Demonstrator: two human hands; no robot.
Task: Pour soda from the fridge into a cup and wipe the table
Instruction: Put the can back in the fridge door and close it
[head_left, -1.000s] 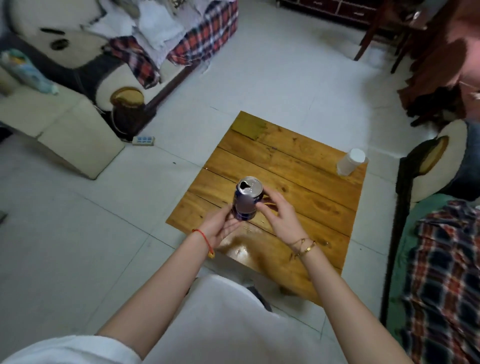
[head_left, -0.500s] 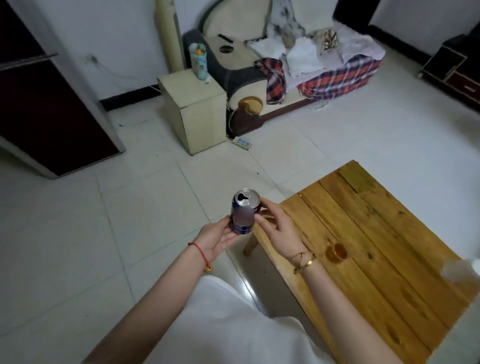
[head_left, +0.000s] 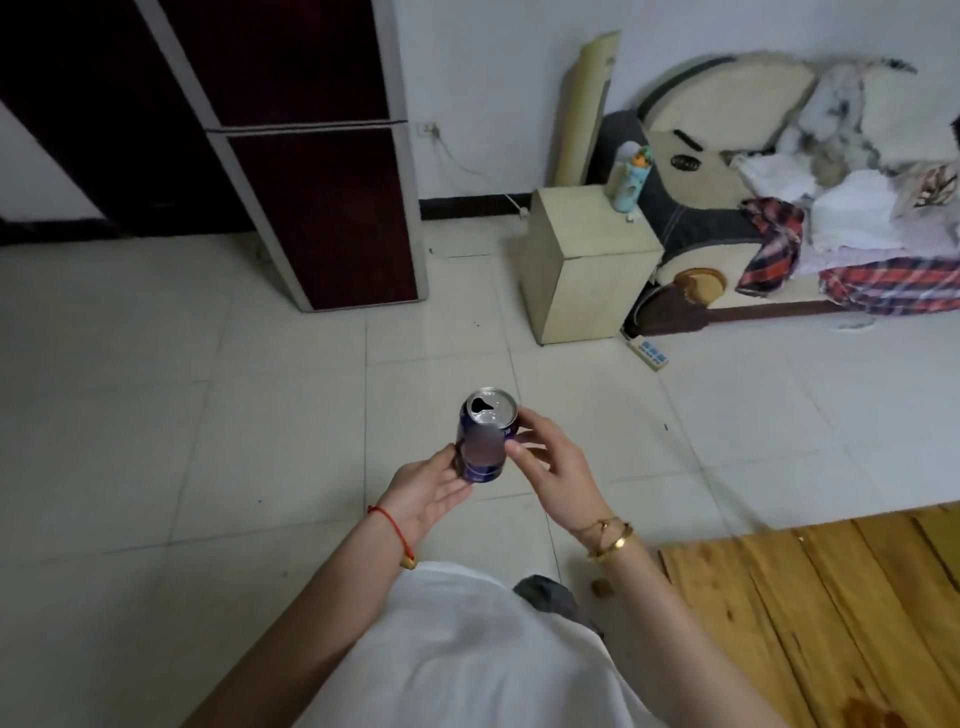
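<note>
The view has swung left since a second ago: the table (head_left: 810, 618) that sat under the hands is now only a corner at lower right, the cup has left the view, and the fridge (head_left: 317, 208) stands ahead with its doors closed. The can (head_left: 485, 434), already opened, is upright over the floor (head_left: 208, 415), well apart from the table. The left hand (head_left: 428, 491) cups its base from below, fingers curled round the lower wall; the right hand (head_left: 548, 462) steadies the side with thumb and fingertips, otherwise loosely spread. Two hands keep it level, likely so nothing spills while turning. A wet patch (head_left: 872, 714) on the table's near edge probably awaits wiping.
</note>
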